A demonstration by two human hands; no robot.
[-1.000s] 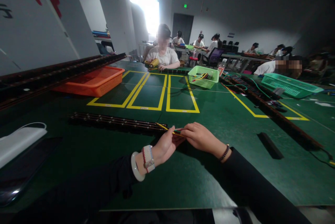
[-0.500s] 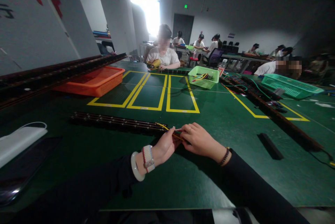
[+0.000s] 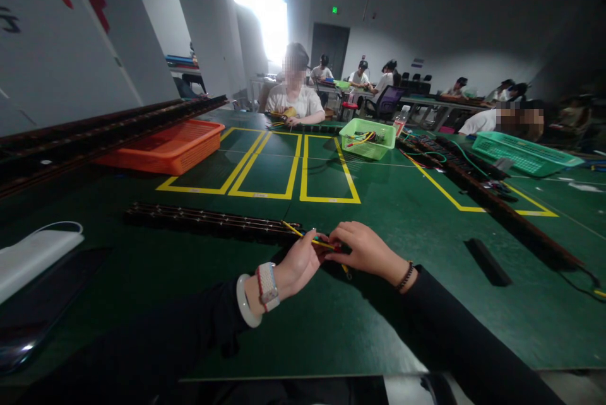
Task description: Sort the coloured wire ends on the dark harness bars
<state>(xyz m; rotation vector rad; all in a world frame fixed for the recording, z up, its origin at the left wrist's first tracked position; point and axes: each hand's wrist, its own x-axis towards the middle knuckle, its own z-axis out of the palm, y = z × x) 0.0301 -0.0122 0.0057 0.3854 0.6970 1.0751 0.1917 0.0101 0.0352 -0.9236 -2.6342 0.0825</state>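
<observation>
My left hand is closed on thin wires at the right end of a long dark strip with thin metal rails. A yellow wire runs from that strip's end into the fingers. My right hand pinches the wires close to the left fingertips, where a small red piece and a bit of green show. Below the right fingers hangs a yellow wire end with what looks like a ring terminal. The fingers hide how the wires meet.
On the green table lie a short black bar, a phone and a white device. Farther back are an orange basket, green baskets and long dark strips. A person sits opposite.
My right fingers have curled in and turned slightly around the wires. A red piece now shows between the hands, and a yellow wire end sticks out below the right hand.
</observation>
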